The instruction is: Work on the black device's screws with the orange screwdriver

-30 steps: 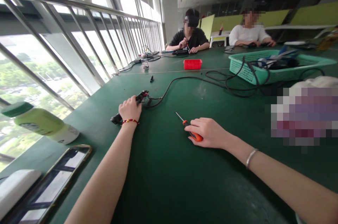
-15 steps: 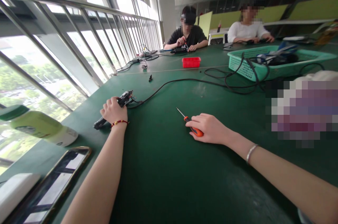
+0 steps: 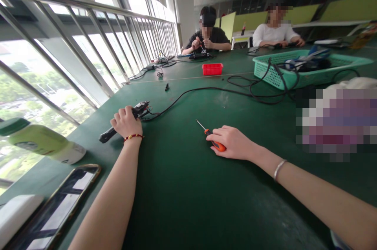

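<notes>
Black corded device (image 3: pixel 143 107) in the left hand (image 3: pixel 126 121) and screwdriver (image 3: pixel 219 146) in the right (image 3: pixel 231 142), a person works at a green table (image 3: pixel 176 187), seen from afar through the head camera, my one view. I see the left fingers wrapped over the device's middle on the left side of the table, its long end angled near and left, its wired end far and right. The hands are well apart; the right thumb and fingers grip the orange-and-black handle, the blade pointing far and left. I cannot tell whether its tip touches the tabletop. From the device, a black cord (image 3: pixel 203 89) curves right toward a teal basket (image 3: pixel 268 76) holding dark and blue items. Farther off lie a small black piece (image 3: pixel 167 87) and a red bin (image 3: pixel 212 71). Near left, I count a green-capped bottle (image 3: pixel 41 142) and a phone (image 3: pixel 59 206). At the far side sit two co-workers, one in a dark top (image 3: pixel 220 37) bent over a black object, the other in white (image 3: pixel 265 35).
</notes>
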The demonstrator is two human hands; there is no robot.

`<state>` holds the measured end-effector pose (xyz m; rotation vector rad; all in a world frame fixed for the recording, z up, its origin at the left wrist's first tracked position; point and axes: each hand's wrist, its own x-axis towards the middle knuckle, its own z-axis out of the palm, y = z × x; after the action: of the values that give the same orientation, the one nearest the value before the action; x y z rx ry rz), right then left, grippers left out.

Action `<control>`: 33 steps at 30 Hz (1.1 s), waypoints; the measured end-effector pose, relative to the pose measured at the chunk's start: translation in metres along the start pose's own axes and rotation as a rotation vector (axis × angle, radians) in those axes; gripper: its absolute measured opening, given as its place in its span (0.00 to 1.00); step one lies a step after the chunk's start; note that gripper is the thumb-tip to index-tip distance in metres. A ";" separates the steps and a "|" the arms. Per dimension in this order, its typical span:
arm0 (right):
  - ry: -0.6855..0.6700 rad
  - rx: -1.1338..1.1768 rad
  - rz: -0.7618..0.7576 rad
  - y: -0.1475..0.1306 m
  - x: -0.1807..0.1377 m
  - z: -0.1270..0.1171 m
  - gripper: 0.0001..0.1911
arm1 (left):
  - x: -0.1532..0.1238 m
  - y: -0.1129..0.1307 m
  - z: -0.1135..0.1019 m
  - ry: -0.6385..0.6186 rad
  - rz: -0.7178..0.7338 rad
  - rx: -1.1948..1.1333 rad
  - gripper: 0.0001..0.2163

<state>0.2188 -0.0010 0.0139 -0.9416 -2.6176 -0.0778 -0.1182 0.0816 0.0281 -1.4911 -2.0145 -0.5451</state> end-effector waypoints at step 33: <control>0.409 -0.033 -0.228 -0.024 -0.002 0.003 0.10 | -0.040 0.111 -0.022 -0.216 0.495 -0.423 0.16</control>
<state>0.2040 -0.0204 0.0118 -0.5601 -2.3311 -0.3345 0.0008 0.0719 0.0178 -2.3005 -1.6398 -0.6422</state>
